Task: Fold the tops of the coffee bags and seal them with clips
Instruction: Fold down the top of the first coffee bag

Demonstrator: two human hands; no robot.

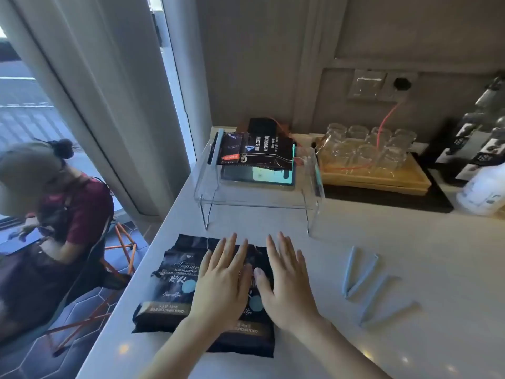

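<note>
So you've got both hands flat on the two dark coffee bags lying side by side at the near edge of the white surface (382, 242). Your left hand (221, 280) is palm-down across where the left bag (169, 285) and the right bag (246, 337) meet, fingers (232, 243) spread and straight, not gripping anything. Your right hand (287, 280) is the same deal, palm down on the right bag with fingers (284, 242) apart, nothing pinched. The bag tops point away from you, and can't really tell if they're folded yet since your hands cover a good part of them. Off to your right, well apart from the bags, two light blue clips (360, 272) (382, 305) lie on the surface, both splayed in a V. Further back there's a clear acrylic riser (254, 198) like a little shelf, and on top of it sits another dark coffee bag (259, 153) lying flat, partly over a tablet-looking screen (262, 175) that's glowing teal. A blue clip-looking strip (216, 150) runs along that bag's left end. Right of the riser is a wooden tray (382, 179) holding a bunch of clear glass jars (369, 151), which look empty, packed close together in rows. At the far right edge you've got a white bottle (483, 192) and a few dark bottles (481, 132), kinda blurry.
</note>
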